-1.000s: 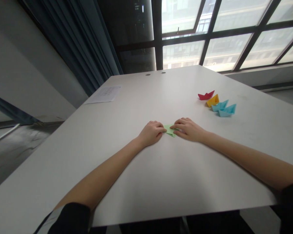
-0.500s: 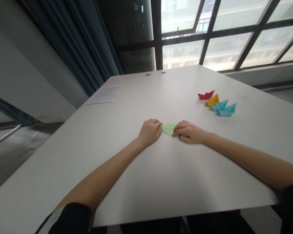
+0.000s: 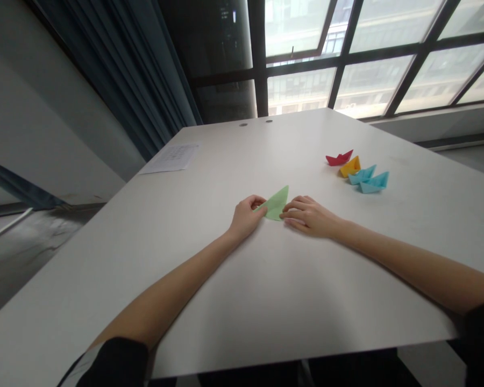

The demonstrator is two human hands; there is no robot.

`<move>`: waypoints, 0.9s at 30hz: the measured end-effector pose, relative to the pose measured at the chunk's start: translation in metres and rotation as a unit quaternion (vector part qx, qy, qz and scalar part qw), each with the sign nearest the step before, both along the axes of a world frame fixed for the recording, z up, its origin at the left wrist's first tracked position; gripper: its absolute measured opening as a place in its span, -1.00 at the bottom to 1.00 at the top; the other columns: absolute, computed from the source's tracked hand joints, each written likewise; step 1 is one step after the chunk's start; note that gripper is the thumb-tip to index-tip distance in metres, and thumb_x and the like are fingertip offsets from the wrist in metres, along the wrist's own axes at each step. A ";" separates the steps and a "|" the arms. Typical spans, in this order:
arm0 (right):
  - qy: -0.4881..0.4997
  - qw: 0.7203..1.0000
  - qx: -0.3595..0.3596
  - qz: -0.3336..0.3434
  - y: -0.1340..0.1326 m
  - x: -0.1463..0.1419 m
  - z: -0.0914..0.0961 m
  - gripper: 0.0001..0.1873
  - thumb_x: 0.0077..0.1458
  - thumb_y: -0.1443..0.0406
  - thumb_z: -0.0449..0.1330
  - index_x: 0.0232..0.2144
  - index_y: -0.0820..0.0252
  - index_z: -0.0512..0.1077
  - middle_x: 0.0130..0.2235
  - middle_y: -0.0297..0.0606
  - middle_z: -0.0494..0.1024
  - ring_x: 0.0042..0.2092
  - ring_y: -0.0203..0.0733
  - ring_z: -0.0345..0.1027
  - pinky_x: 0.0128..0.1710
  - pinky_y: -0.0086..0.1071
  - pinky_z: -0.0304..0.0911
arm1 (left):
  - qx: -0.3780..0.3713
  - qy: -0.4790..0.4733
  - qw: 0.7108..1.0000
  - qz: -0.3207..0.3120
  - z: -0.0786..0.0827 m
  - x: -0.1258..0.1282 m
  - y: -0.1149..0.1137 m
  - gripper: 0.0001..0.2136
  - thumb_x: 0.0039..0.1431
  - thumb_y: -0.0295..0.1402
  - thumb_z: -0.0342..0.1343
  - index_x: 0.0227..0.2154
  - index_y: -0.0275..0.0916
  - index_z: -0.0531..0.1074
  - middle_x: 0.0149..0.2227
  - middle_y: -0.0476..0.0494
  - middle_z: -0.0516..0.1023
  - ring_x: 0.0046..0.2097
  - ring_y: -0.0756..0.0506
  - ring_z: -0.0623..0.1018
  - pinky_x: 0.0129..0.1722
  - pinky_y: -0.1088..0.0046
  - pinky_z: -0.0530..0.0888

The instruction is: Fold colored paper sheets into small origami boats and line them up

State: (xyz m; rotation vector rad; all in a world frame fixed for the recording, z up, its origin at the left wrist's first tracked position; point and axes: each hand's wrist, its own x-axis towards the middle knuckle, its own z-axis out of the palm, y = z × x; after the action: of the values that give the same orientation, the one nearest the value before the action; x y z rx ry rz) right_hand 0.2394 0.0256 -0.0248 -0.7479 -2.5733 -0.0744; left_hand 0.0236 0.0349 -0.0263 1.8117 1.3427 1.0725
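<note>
A piece of folded light-green paper [image 3: 277, 205], roughly triangular, is tilted up off the white table with one point toward the upper right. My left hand [image 3: 248, 214] pinches its left corner between thumb and fingers. Beside the paper's lower right edge is my right hand [image 3: 311, 216], its fingers loosely bent and the thumb a little apart from them. Its fingertips are at the paper's edge; whether they touch it I cannot tell.
On the right side of the white table [image 3: 234, 301] stand folded paper boats: a red boat [image 3: 339, 158], a yellow boat [image 3: 350, 167] and two light-blue boats [image 3: 374, 183]. A printed sheet [image 3: 173, 158] lies at the far left, near a blue curtain [image 3: 125, 70].
The green paper lay flat between both hands and now is tilted up, its point turned toward the upper right. My right fingers have come off its top and moved slightly left.
</note>
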 end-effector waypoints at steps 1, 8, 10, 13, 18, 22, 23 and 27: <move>0.007 1.000 0.005 -0.009 0.000 -0.001 0.000 -0.74 0.14 0.24 0.04 -0.22 0.16 0.48 -0.27 -0.15 0.50 -0.22 -0.15 0.30 -0.19 -0.24 0.20 | -0.011 -0.034 0.999 0.007 0.000 0.002 -0.001 -0.87 -0.08 -0.41 0.11 -0.40 -0.29 0.42 -0.43 -0.02 0.48 -0.41 0.03 0.42 -0.39 0.53 0.33; 0.116 0.990 -0.035 -0.067 -0.001 -0.009 0.004 -0.83 0.10 0.33 0.06 -0.31 0.21 0.45 -0.38 -0.20 0.45 -0.36 -0.24 0.30 -0.31 -0.36 0.24 | -0.116 -0.203 0.972 -0.032 0.004 0.017 -0.015 -0.79 -0.14 -0.37 0.19 -0.43 -0.27 0.29 -0.68 0.16 0.29 -0.65 0.12 0.26 -0.61 0.63 0.18; 0.159 0.981 -0.073 -0.087 -0.004 -0.012 0.005 -0.83 0.08 0.32 0.08 -0.27 0.22 0.43 -0.35 -0.22 0.46 -0.40 -0.29 0.31 -0.33 -0.40 0.26 | -0.137 -0.224 0.963 -0.065 0.007 0.019 -0.020 -0.76 -0.15 -0.35 0.21 -0.42 -0.26 0.28 -0.70 0.17 0.28 -0.65 0.12 0.28 -0.60 0.63 0.18; 0.201 0.966 -0.119 -0.107 -0.007 -0.017 0.006 -0.79 0.06 0.33 0.10 -0.21 0.20 0.40 -0.31 -0.25 0.49 -0.43 -0.34 0.33 -0.36 -0.43 0.28 | -0.146 -0.235 0.956 -0.101 0.010 0.021 -0.023 -0.72 -0.16 -0.32 0.24 -0.41 -0.26 0.27 -0.64 0.13 0.37 -0.60 0.10 0.36 -0.55 0.62 0.25; 0.236 0.946 -0.181 -0.127 -0.012 -0.022 0.007 -0.77 0.04 0.32 0.11 -0.20 0.17 0.40 -0.36 -0.32 0.54 -0.42 -0.33 0.41 -0.36 -0.45 0.30 | -0.135 -0.242 0.956 -0.100 0.009 0.022 -0.019 -0.76 -0.07 -0.24 0.18 -0.47 -0.27 0.26 -0.54 0.06 0.40 -0.49 0.07 0.43 -0.43 0.56 0.38; 0.225 0.950 -0.176 -0.128 -0.013 -0.023 0.009 -0.74 0.07 0.32 0.07 -0.17 0.14 0.41 -0.34 -0.31 0.56 -0.37 -0.28 0.42 -0.33 -0.41 0.30 | -0.147 -0.261 0.948 -0.103 0.008 0.023 -0.017 -0.73 0.00 -0.14 0.11 -0.47 -0.27 0.27 -0.46 0.01 0.41 -0.40 0.03 0.48 -0.39 0.52 0.42; 0.221 0.953 -0.165 -0.125 -0.014 -0.023 0.009 -0.75 0.07 0.32 0.06 -0.18 0.13 0.42 -0.32 -0.29 0.56 -0.34 -0.26 0.41 -0.31 -0.39 0.30 | -0.153 -0.262 0.947 -0.105 0.008 0.023 -0.017 -0.72 0.02 -0.12 0.09 -0.46 -0.27 0.28 -0.46 0.00 0.41 -0.40 0.03 0.49 -0.40 0.53 0.42; 0.228 0.952 -0.177 -0.101 -0.015 -0.025 0.011 -0.77 0.10 0.29 0.04 -0.21 0.13 0.44 -0.29 -0.27 0.57 -0.28 -0.24 0.40 -0.30 -0.37 0.30 | -0.163 -0.262 0.946 -0.097 0.007 0.022 -0.016 -0.69 0.06 -0.09 0.03 -0.46 -0.30 0.32 -0.45 -0.04 0.43 -0.40 0.03 0.50 -0.43 0.56 0.42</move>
State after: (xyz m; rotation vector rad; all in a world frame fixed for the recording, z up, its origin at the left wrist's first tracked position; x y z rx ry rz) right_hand 0.2148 0.0104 -0.0133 -1.0211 -2.0823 0.4545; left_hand 0.0454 0.0184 -0.0193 1.2650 0.9316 1.0531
